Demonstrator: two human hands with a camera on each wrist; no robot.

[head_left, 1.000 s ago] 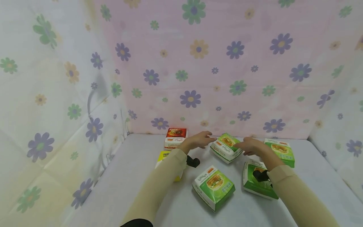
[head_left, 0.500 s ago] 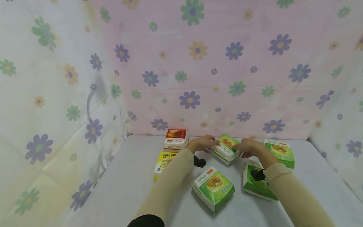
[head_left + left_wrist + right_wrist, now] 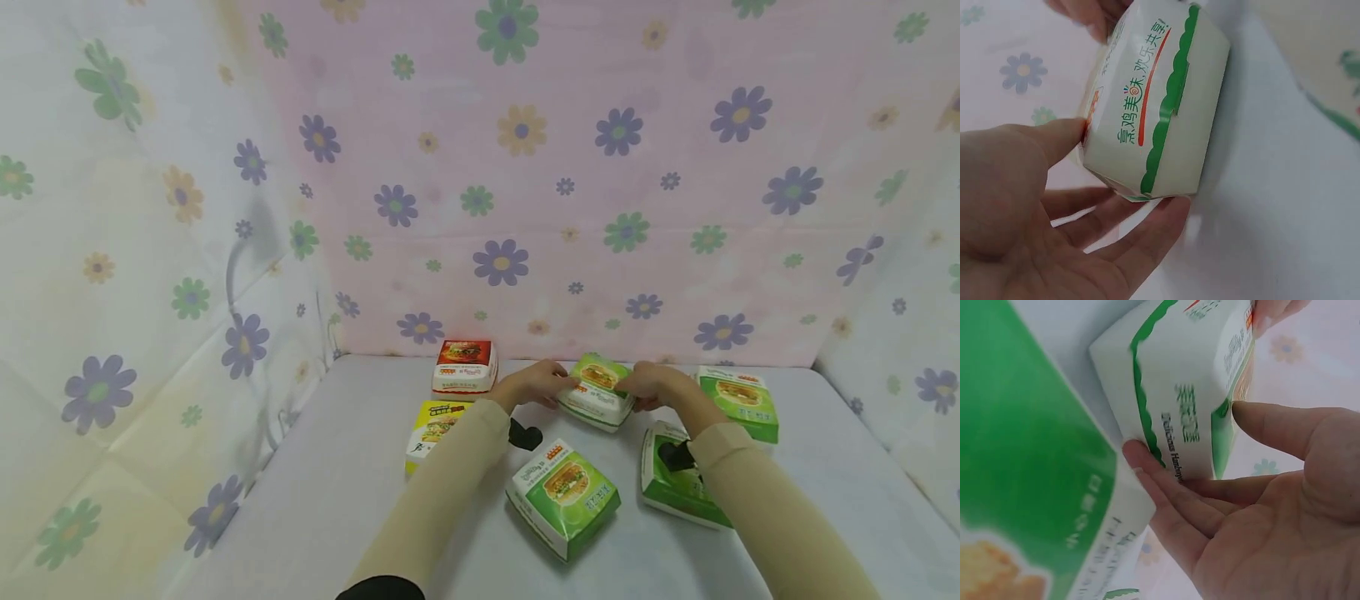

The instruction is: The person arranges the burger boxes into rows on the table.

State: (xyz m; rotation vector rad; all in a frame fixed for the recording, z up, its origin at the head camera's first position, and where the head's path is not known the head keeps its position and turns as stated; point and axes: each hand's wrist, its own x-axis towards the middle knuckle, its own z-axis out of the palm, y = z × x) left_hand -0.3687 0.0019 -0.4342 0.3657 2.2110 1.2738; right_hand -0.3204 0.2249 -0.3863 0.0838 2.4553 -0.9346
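Both grips (image 3: 531, 385) (image 3: 663, 388) partly hide the burger box (image 3: 597, 398) between them

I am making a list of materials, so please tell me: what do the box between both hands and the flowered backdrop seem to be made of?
Held box: probably thin card, perhaps with slight sheen, judging by its crisp folds and flat printed panels.

Flowered backdrop: perhaps matte cloth, since it shows soft creases; thin plastic remains possible.

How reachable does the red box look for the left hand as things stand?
Probably yes: the red box sits close beside the left hand, with nothing visible between them, though that hand would first have to release the green box it holds.
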